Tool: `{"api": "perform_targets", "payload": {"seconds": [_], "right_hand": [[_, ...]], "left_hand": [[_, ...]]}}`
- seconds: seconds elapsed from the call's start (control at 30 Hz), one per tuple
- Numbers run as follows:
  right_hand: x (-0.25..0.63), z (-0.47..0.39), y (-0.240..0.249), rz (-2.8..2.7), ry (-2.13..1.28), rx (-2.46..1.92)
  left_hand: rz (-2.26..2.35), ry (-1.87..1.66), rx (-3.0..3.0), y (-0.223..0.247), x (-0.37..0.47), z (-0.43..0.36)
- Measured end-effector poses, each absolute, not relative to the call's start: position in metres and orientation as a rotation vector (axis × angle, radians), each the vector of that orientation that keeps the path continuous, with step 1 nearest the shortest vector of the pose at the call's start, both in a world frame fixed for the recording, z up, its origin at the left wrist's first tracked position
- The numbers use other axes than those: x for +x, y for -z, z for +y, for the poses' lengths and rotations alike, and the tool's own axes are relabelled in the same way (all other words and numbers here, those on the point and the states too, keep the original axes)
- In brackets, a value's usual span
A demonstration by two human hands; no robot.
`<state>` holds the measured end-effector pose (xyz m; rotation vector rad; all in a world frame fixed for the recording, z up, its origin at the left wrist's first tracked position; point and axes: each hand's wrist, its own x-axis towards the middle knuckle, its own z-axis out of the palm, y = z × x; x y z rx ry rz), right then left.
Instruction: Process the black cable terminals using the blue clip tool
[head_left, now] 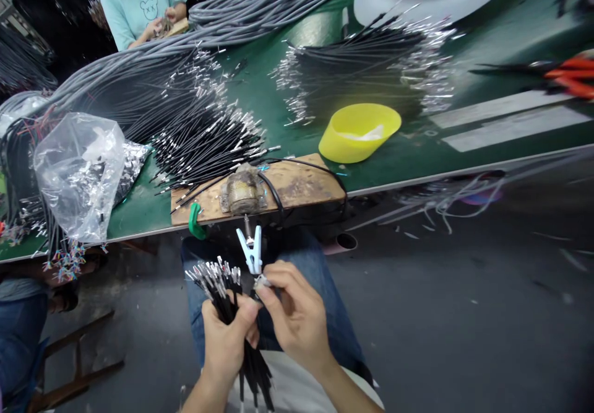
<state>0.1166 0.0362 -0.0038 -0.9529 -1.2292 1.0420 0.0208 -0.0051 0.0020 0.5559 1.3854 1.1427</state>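
Observation:
My left hand (pixel 225 339) is closed around a bundle of black cables (pixel 213 280) with silvery ends pointing up. Beside it, my right hand (pixel 297 320) pinches a small silvery-grey cable end (pixel 261 281) between thumb and fingers. Just above those fingertips is a light blue clothespin (pixel 253 253), fixed on the shaft of a small motor (pixel 244 191). The motor sits on a wooden board (pixel 310 184) at the table's near edge, where a green clamp (pixel 195 221) grips the board. Whether the clothespin touches the cable end is hard to make out.
On the green table (pixel 260 85) lie piles of black cables (pixel 199 147), a yellow cup (pixel 334 140), a clear plastic bag (pixel 74 171) of small metal parts and orange-handled pliers (pixel 573 75). Grey cables (pixel 278 17) run along the back. Another person (pixel 143 10) works opposite.

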Motion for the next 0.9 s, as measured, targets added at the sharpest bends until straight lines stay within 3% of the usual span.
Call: {"api": "perform_targets", "payload": {"seconds": [0.5, 0.7, 0.9], "right_hand": [[0.127, 0.048, 0.013, -1.219, -1.413, -0.746], [0.126, 0.054, 0.016, -0.831, -1.996, -0.535], [0.123, 0.081, 0.006, -0.721, -1.978, -0.668]], "left_hand": [[1.4, -1.152, 0.58, -0.002, 0.015, -0.001], [1.448, -1.2, 0.735, -0.005, 0.01, 0.003], [1.54, -1.263, 0.839, -0.008, 0.005, 0.003]]}}
